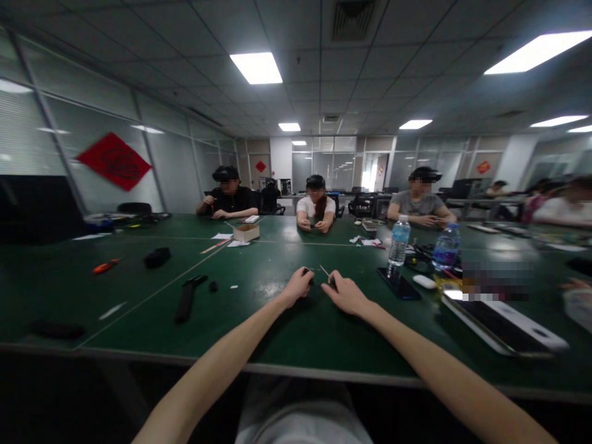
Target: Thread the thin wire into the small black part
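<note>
Over the green worktop (259, 333), a small dark piece (311, 279) is being pinched by the left hand (296, 288), fingers closed on it, while a thin tool (324, 270) is being clamped in the fingers of the right hand (346, 297). Only 1 narrow gap is being left between the 2 hands, so tbh a jab is probably being risked: with too much push, the tool could be getting skidded into the left fingers. Most of the dark piece is being hidden, so its shape can't be made out. With a loose pinch, it could be getting dropped and lost against the dark surface. Off to the right, a phone (398, 283) is being crowded by a bottle (399, 242), and a careless elbow swing could be getting that bottle tipped.
</note>
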`<state>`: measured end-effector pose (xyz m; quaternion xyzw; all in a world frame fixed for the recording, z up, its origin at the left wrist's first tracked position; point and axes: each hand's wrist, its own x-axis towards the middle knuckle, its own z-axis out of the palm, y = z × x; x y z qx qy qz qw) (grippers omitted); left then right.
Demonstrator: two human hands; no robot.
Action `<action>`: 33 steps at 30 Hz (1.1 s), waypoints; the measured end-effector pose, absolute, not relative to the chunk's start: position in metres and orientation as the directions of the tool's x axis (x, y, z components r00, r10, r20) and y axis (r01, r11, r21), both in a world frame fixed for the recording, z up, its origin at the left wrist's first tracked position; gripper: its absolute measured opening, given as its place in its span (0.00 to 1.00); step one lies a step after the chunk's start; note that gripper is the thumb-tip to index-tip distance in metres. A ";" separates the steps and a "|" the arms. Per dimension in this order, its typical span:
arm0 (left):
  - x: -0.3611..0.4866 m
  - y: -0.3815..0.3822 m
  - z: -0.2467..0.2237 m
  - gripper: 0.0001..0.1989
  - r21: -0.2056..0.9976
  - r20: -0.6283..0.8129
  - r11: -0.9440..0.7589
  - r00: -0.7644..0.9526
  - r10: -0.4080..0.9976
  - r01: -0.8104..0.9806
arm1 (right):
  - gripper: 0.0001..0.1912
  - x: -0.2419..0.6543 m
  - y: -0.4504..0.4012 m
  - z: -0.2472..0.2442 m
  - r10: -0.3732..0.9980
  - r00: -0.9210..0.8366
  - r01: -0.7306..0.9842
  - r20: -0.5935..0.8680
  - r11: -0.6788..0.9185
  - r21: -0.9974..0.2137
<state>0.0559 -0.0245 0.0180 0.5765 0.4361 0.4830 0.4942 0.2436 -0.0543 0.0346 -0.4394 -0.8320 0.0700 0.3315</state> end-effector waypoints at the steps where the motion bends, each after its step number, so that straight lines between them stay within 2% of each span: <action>1: 0.055 -0.024 0.018 0.11 0.992 0.125 -0.129 0.150 0.981 0.016 | 0.13 0.244 -0.054 0.035 0.776 -0.399 0.686 0.488 0.606 -0.402; 10: 0.048 -0.018 0.020 0.25 0.991 0.032 -0.019 0.103 0.994 -0.130 | 0.10 0.245 -0.065 0.045 0.682 -0.541 0.570 0.493 0.728 -0.381; 14: 0.048 -0.020 0.023 0.26 0.989 0.032 -0.015 0.112 0.993 -0.150 | 0.12 0.247 -0.067 0.050 0.632 -0.601 0.535 0.489 0.773 -0.342; 19: 0.048 -0.023 0.027 0.27 0.990 0.053 -0.032 0.157 0.986 -0.135 | 0.12 0.250 -0.069 0.055 0.623 -0.630 0.505 0.464 0.783 -0.364; 27: 0.050 -0.022 0.024 0.28 0.994 0.085 -0.074 0.138 0.987 -0.082 | 0.12 0.250 -0.071 0.059 0.604 -0.659 0.462 0.448 0.795 -0.392; 33: 0.048 -0.023 0.025 0.31 0.987 0.134 -0.142 0.111 0.985 0.074 | 0.13 0.250 -0.072 0.058 0.616 -0.658 0.442 0.433 0.781 -0.440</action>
